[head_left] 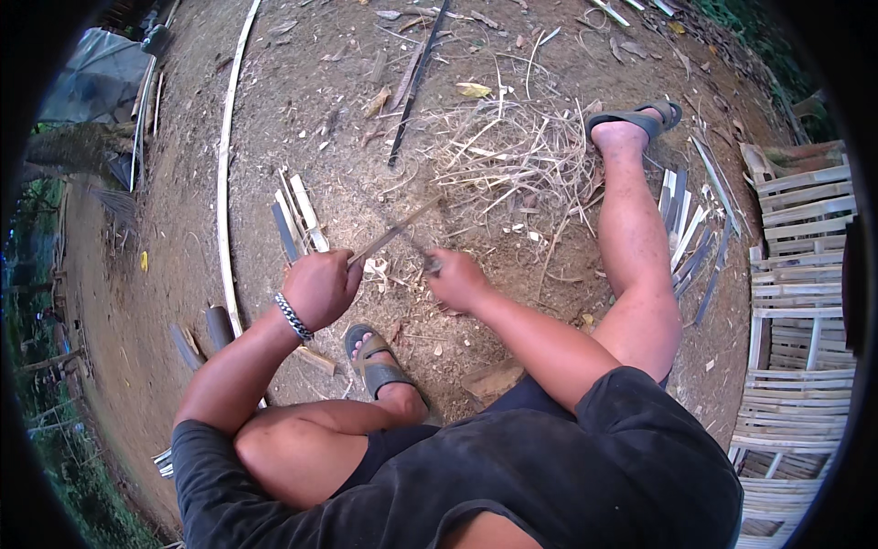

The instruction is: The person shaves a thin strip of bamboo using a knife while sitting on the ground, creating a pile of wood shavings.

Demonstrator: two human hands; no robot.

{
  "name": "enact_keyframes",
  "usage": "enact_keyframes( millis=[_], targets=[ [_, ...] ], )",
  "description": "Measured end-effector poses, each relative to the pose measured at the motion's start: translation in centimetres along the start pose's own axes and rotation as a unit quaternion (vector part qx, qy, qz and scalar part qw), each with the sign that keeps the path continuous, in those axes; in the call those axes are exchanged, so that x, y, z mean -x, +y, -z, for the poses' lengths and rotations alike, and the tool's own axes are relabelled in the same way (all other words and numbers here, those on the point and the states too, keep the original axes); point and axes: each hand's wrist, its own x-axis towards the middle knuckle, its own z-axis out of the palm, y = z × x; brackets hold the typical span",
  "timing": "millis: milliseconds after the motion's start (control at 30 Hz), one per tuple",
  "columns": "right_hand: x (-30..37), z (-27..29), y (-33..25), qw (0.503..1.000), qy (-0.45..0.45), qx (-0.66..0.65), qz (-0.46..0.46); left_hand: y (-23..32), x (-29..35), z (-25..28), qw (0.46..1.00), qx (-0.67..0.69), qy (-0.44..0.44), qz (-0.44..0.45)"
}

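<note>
Head view: a thin bamboo strip (pixel 395 233) is clenched in the left hand (pixel 320 285) and steadied for the knife (pixel 422 254) gripped in the right hand (pixel 457 279).

You have a woven bamboo panel (pixel 796 302) at the ground's right edge, shavings pile (pixel 512 151) at centre top, long bamboo pole (pixel 225 165) left.

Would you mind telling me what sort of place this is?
Probably an outdoor bamboo-working yard: bare dirt ground, a heap of bamboo shavings, cut bamboo slats and woven bamboo panels.
</note>
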Motion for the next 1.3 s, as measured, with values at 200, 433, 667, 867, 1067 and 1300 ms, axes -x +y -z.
enact_keyframes(
  millis=[200,433,667,867,1067,1300],
  targets=[
    [-5.3,0.4,10.6,0.990,0.018,0.062,-0.123,-0.4,-0.3,-0.5,0.999,0.006,0.018,-0.027],
    [0.5,2.0,0.5,0.999,-0.024,-0.016,-0.034,-1.0,-0.4,1.2,0.988,-0.128,0.036,-0.074],
    [0.7,1.8,0.3,0.997,-0.021,-0.058,-0.040,0.6,-0.3,1.2,0.984,-0.146,0.014,-0.100],
    [2.1,1.7,-3.0,0.997,-0.050,-0.041,0.044,0.6,-0.1,0.0,0.986,-0.121,0.023,-0.116],
    [2.4,2.9,-3.2,0.997,-0.067,-0.044,-0.002,0.6,-0.6,1.0,0.988,-0.126,0.001,-0.086],
    [1.6,0.4,-2.7,0.995,-0.034,-0.011,0.094,-1.5,-0.1,0.1,0.992,-0.119,0.010,-0.048]
  ],
)
